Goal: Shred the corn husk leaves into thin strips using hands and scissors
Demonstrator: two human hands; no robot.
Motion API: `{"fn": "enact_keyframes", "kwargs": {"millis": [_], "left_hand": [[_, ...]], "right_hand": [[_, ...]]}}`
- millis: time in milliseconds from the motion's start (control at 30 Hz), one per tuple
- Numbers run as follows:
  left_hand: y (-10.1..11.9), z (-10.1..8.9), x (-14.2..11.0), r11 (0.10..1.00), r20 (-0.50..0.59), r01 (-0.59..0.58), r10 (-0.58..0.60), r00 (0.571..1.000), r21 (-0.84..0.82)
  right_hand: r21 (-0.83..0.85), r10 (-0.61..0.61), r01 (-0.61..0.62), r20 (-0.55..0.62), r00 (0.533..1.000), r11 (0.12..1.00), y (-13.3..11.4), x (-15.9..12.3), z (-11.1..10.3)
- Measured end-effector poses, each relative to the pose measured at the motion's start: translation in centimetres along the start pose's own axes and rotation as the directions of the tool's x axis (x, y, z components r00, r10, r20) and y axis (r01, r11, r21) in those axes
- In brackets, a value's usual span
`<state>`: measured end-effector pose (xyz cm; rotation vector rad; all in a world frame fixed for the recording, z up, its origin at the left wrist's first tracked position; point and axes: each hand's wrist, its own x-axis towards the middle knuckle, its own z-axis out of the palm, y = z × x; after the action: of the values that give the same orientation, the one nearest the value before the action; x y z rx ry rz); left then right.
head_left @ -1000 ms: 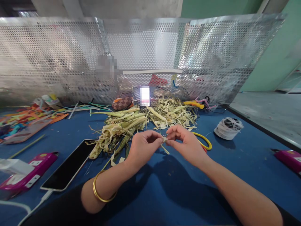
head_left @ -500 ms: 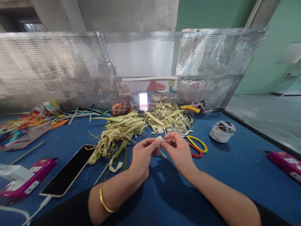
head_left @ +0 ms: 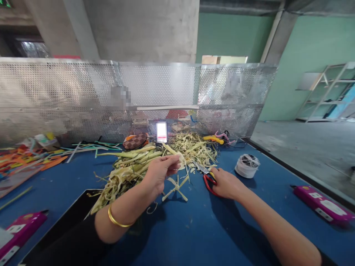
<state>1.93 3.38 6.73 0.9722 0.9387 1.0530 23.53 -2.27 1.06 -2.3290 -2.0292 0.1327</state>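
In the head view, my left hand [head_left: 161, 171] pinches a small pale piece of dried husk [head_left: 181, 158] between thumb and fingertips. My right hand [head_left: 226, 183] is closed around the handles of the scissors [head_left: 210, 183], which have one red and one yellow loop. Their metal blades point up and left toward the husk scraps. Below my left hand is a star-like shape of pale husk strips [head_left: 176, 188]; I cannot tell whether it is joined to the held piece. A heap of long husks [head_left: 122, 170] lies left of my left hand.
Shredded husk [head_left: 196, 146] is piled behind my hands, before a perforated metal screen [head_left: 163, 85]. A lit phone [head_left: 161, 131] stands there. A white twine roll [head_left: 247, 166] and a magenta power strip [head_left: 321, 203] lie right. Coloured strips [head_left: 24, 162] and a dark phone [head_left: 63, 221] lie left.
My right hand has left the husk piece and taken hold of the scissors on the right. My left hand still pinches the piece. The star-like strips now show, and the view has tilted up.
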Motion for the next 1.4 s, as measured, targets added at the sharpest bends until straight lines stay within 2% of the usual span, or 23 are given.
{"fn": "enact_keyframes", "kwargs": {"millis": [133, 300, 400, 467, 533, 600, 633, 667, 767, 933, 1100, 1200, 1400], "left_hand": [[0.3, 0.7, 2.5, 0.999, 0.026, 0.04, -0.039, 0.999, -0.028], [-1.3, 0.1, 4.5, 0.992, 0.016, 0.121, -0.12, 0.993, -0.034], [-2.1, -0.3, 5.2, 0.988, 0.009, 0.153, -0.153, 0.988, -0.024], [-2.4, -0.5, 5.4, 0.987, 0.028, 0.155, -0.154, 0.988, -0.031], [-2.5, -0.5, 5.5, 0.988, 0.051, 0.147, -0.145, 0.988, -0.041], [-2.7, -0.3, 5.5, 0.99, 0.056, 0.135, -0.133, 0.99, -0.049], [-2.8, -0.2, 5.5, 0.99, 0.053, 0.131, -0.128, 0.99, -0.053], [-2.9, -0.2, 5.5, 0.99, 0.051, 0.132, -0.129, 0.99, -0.054], [-3.2, 0.1, 5.3, 0.989, 0.067, 0.127, -0.122, 0.99, -0.074], [-3.4, 0.3, 5.0, 0.989, 0.081, 0.106, -0.098, 0.992, -0.106], [-3.7, 0.3, 5.0, 0.99, 0.125, 0.084, -0.07, 0.99, -0.11], [-4.0, 0.2, 5.1, 0.992, 0.146, 0.075, -0.061, 0.987, -0.097], [-4.2, 0.3, 5.1, 0.998, 0.168, 0.046, -0.04, 0.985, -0.034]], "right_hand": [[-0.022, 0.018, -0.017, 0.013, 1.0, 1.0, -0.3, 0.7, 0.5], [0.025, 0.041, -0.041, 0.0, 0.999, 0.999, 0.2, 1.0, 0.9], [0.235, 0.048, -0.036, -0.048, 0.998, 0.971, 1.0, 0.8, 0.8], [0.517, 0.053, 0.004, -0.094, 0.994, 0.856, 1.2, 0.7, 0.6], [0.777, 0.046, 0.056, -0.109, 0.993, 0.627, 1.0, 0.7, 0.5], [0.909, 0.043, 0.093, -0.121, 0.992, 0.405, 0.6, 0.7, 0.6], [0.935, 0.051, 0.106, -0.131, 0.99, 0.339, 0.3, 0.6, 0.6], [0.943, 0.062, 0.122, -0.148, 0.987, 0.309, 0.1, 0.5, 0.7], [0.927, 0.054, 0.16, -0.189, 0.98, 0.34, -0.3, 0.0, 0.9], [0.807, -0.009, 0.133, -0.156, 0.988, 0.575, -1.0, -1.1, 0.5], [0.721, -0.021, 0.108, -0.129, 0.991, 0.684, -1.8, -1.5, -0.1], [0.709, -0.007, 0.091, -0.121, 0.993, 0.699, -1.8, -1.4, 0.0], [0.736, -0.046, 0.11, -0.106, 0.993, 0.668, -1.7, -1.3, 0.0]]}}
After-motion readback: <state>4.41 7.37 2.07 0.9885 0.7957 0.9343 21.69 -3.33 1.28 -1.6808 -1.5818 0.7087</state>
